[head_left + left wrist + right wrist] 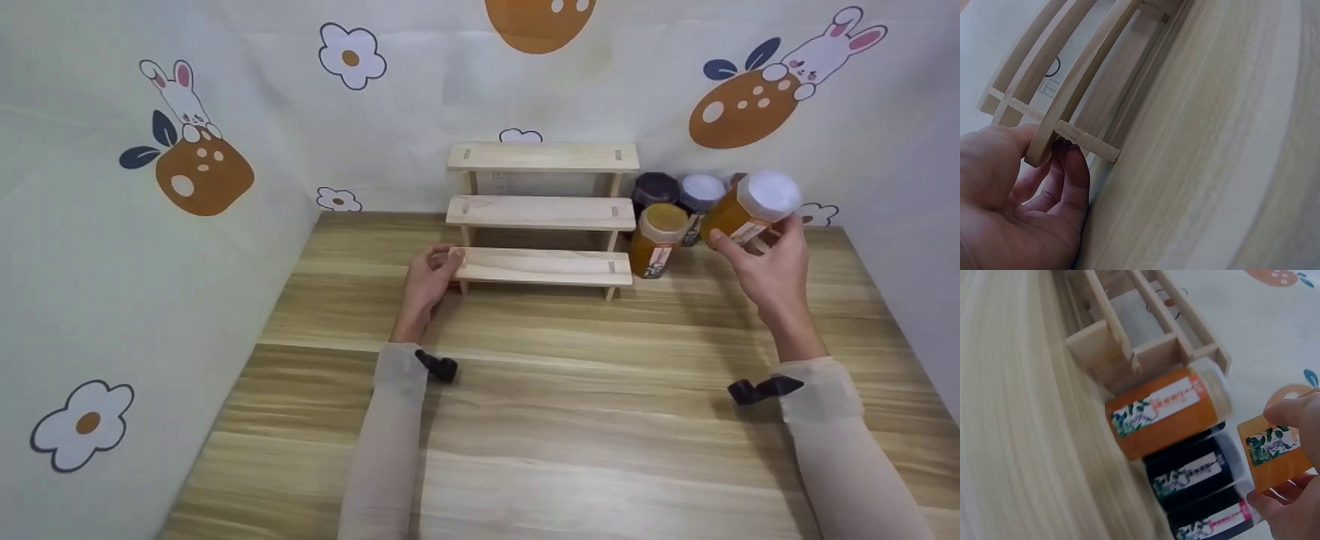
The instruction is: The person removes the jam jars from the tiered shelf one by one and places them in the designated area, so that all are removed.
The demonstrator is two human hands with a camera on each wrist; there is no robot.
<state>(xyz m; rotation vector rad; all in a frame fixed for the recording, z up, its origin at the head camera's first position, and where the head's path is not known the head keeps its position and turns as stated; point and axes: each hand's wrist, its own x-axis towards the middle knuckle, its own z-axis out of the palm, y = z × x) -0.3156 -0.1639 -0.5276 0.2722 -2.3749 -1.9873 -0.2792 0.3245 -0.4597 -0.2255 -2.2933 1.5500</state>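
A three-tier wooden step rack (540, 265) stands against the back wall. My left hand (427, 283) pinches the left end of its lowest board, fingers curled under the board in the left wrist view. On the right, my right hand (781, 271) grips a honey-coloured jar (726, 216) with a white lid, raised and tilted. Beside the rack's right end stands another amber jar (657, 244), upright, with a label facing front. Behind it are a dark jar with a dark lid (655, 187) and a dark jar with a white lid (702, 190).
The wood-grain table (525, 420) meets a patterned wall covering (405, 135) behind the rack and at both sides. Small black wrist cameras, the left one (442, 367) and the right one (757, 390), stick out from the sleeves.
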